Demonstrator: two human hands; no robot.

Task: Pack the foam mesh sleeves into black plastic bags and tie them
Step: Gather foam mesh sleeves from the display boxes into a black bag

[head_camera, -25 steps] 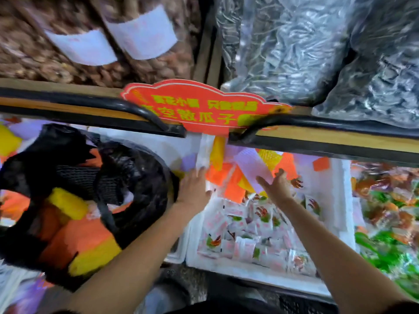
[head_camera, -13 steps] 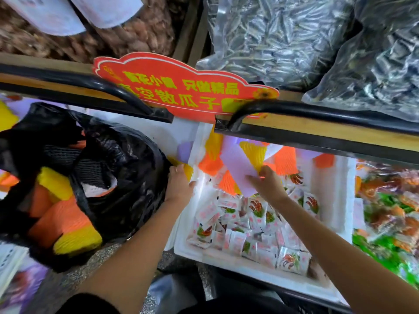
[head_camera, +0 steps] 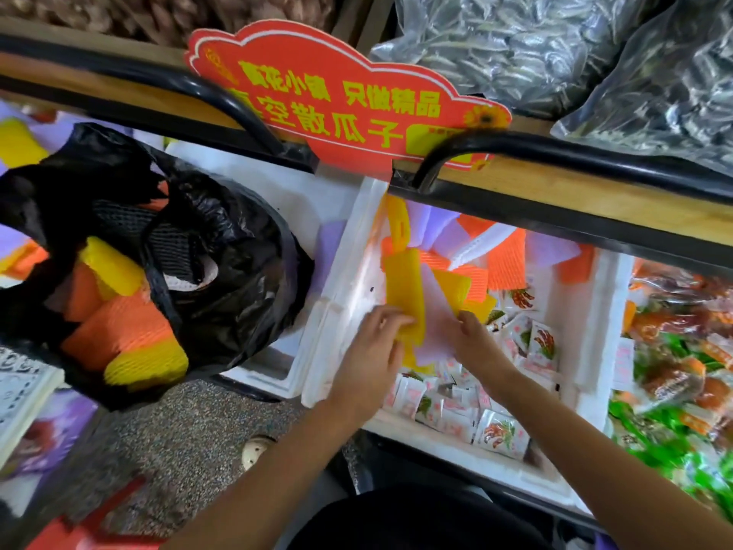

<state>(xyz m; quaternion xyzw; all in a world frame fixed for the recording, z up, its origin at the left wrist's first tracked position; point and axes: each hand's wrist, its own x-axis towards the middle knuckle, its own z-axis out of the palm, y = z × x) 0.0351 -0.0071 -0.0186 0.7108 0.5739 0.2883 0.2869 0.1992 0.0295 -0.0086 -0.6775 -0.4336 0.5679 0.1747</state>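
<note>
Gathering inside the white styrofoam box (head_camera: 349, 279): pinching a yellow foam mesh sleeve (head_camera: 404, 287) with the left hand (head_camera: 371, 351), gripping a lilac foam mesh sleeve (head_camera: 434, 319) with the right hand (head_camera: 476, 343), probably for the open black plastic bag (head_camera: 246, 248) beside.

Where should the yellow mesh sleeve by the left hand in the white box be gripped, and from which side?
Pinch its near end, coming from the person's side. The yellow sleeve lies flat and points away, its near end reaches the left hand; a pale sleeve lies along its right edge.
</note>
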